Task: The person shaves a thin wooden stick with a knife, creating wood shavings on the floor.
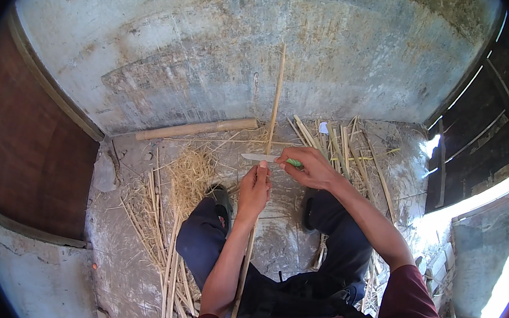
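Observation:
My left hand (253, 191) grips a long thin bamboo strip (276, 100) that runs from beside my left forearm up toward the wall. My right hand (307, 167) holds a knife (260, 157) with a green handle, its blade pointing left and lying across the strip just above my left fingers. Both hands are in front of my knees, over the concrete floor. I sit with my legs in dark trousers spread apart.
A thick bamboo pole (196, 129) lies along the base of the stained concrete wall (244, 49). Bamboo strips and shavings (168, 216) are piled on the left; more strips (345, 150) lie on the right. A brown wooden door (27, 156) is at left.

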Demonstrator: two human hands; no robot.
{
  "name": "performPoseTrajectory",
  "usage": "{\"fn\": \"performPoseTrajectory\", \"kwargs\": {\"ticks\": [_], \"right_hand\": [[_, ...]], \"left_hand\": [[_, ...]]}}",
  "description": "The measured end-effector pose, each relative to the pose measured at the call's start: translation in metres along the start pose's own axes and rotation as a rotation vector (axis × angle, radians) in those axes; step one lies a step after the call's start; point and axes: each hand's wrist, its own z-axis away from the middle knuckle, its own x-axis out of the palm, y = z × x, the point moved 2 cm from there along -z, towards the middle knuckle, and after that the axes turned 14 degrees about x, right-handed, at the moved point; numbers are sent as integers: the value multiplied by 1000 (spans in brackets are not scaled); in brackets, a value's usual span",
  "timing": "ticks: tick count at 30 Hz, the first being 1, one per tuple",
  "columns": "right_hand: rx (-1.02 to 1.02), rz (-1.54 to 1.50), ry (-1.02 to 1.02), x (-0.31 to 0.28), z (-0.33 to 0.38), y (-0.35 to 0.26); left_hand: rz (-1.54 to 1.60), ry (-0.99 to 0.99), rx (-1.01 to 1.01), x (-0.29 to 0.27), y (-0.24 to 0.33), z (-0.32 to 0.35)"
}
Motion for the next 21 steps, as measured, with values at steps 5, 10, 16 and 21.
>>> {"fn": "performPoseTrajectory", "kwargs": {"ticks": [5,10,16,21], "right_hand": [[-16,-16,14,0,-1,-3],[-21,-31,22,0,-3,-6],[-10,-13,68,1,-2,-8],[-18,-2,85,3,-3,-11]], "left_hand": [[-23,-2,-3,-1,1,0],[-51,-7,31,-5,-9,-4],[-144,8,88,-5,-11,-7],[-150,4,132,-5,-12,-7]]}}
